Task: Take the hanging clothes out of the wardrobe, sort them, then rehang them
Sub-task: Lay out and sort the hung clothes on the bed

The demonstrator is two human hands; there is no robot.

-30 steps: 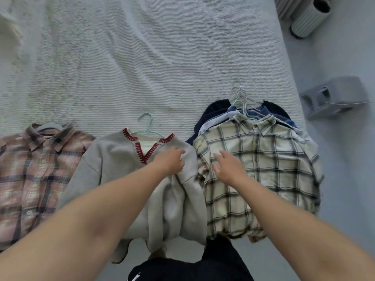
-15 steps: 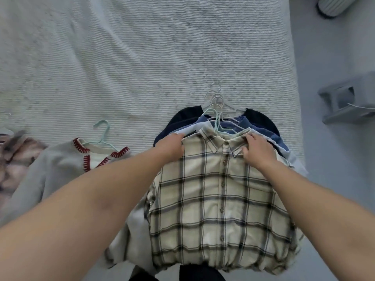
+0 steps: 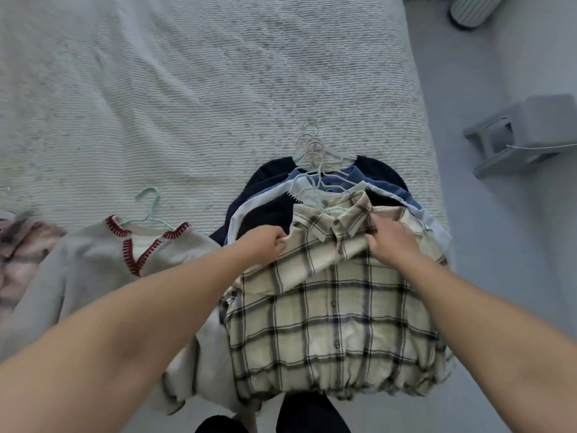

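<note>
With our left hand [image 3: 271,245] clenched on the shoulder of the checked shirt [image 3: 337,323] atop the near-right pile (right hand [image 3: 394,242] grasping its other shoulder), we should lift both sides evenly, hanger [image 3: 315,195] included.

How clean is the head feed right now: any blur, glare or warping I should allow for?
Head view: soft, even light, no glare or hard shadows; the cream plaid button shirt and both hands, left hand and right hand, read clearly; the pink plaid shirt at the left edge is smeared; wide-angle stretch swells the forearms at the bottom corners.
</note>
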